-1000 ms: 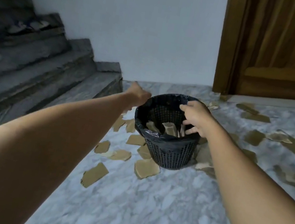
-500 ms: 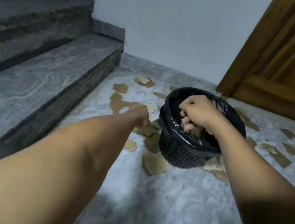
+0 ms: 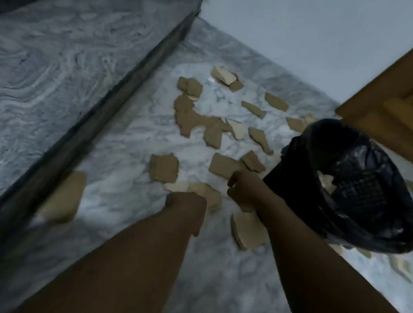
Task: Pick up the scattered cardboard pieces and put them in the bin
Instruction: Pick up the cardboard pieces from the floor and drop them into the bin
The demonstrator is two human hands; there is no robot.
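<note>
Several torn brown cardboard pieces (image 3: 200, 120) lie scattered on the marble floor between the step and the bin. The black mesh bin (image 3: 351, 229), lined with a black bag, stands at the right with a few pieces (image 3: 328, 181) inside. My left hand (image 3: 186, 203) is low over a pale piece (image 3: 207, 192), and its fingers are hidden behind the wrist. Just left of the bin, my right hand (image 3: 242, 189) reaches down to the edge of a flat piece (image 3: 224, 165). Motion blur hides its fingers.
A grey stone step (image 3: 51, 62) runs along the left, with one cardboard piece (image 3: 64, 201) lying against its riser. A wooden door (image 3: 412, 109) stands at the back right beside the white wall. More pieces (image 3: 400, 264) lie on the floor right of the bin.
My right hand has come out of the bin and dropped to the floor on its left. My left hand moved down toward the pieces. The view tilted further down and left.
</note>
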